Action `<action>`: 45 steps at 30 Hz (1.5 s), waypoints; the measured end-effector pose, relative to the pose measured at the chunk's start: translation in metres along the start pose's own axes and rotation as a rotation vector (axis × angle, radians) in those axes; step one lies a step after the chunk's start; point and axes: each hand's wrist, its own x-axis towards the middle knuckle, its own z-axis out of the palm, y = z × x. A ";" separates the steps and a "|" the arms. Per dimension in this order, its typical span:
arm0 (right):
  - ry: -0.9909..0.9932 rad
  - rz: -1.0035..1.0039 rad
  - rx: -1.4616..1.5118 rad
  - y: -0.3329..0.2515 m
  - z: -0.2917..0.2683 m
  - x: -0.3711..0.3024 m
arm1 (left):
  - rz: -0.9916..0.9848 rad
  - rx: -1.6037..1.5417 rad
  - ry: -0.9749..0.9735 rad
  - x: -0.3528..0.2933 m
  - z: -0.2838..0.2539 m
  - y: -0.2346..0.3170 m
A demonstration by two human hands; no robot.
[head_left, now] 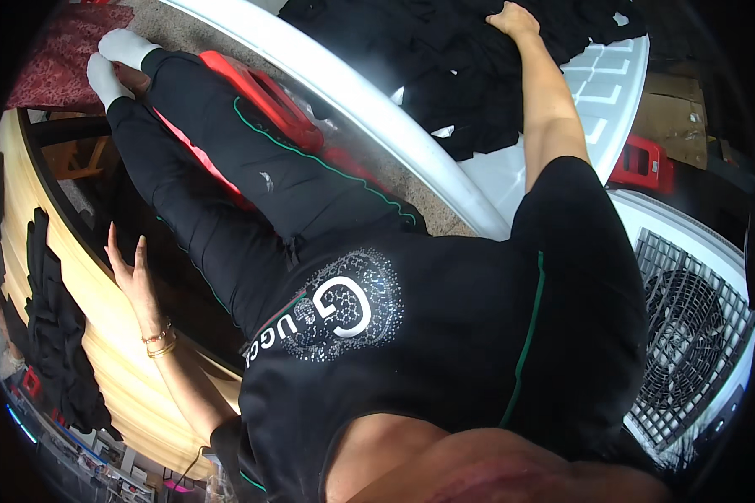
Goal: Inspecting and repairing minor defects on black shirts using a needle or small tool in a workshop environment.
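At the upper right, my right arm reaches out over a heap of black cloth (445, 67). My right hand (514, 18) is closed on the far part of that cloth, its fingertips partly lost in the dark folds. Small white tags or scraps show among the folds. Beneath the heap lies a white plastic tabletop (600, 92) with a ribbed surface. On the other side, my left hand (136, 281) is raised with its fingers spread and nothing in them. It is nearest to the dark edge of a light wood-grain table (143, 377).
Another black cloth (54, 327) lies on the wood-grain table. Red plastic stools stand beyond my legs (268, 101) and at the right (642, 163). A cardboard box (667, 113) and a white fan unit with a black grille (684, 335) are at the right side. Reddish patterned fabric (63, 50) lies top left.
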 end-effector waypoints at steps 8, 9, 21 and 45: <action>-0.211 -0.033 0.031 0.009 -0.047 -0.038 | 0.076 -0.126 -0.003 0.002 0.012 0.023; -0.228 -0.037 0.014 0.009 -0.053 -0.045 | 0.074 -0.138 0.002 0.002 0.013 0.026; -0.115 -0.477 -0.142 -0.123 -0.132 -0.098 | -0.027 -0.323 -0.020 -0.006 0.017 0.023; -0.050 -0.551 0.814 -0.171 0.043 -0.030 | -0.222 -0.359 -0.143 0.000 0.015 0.057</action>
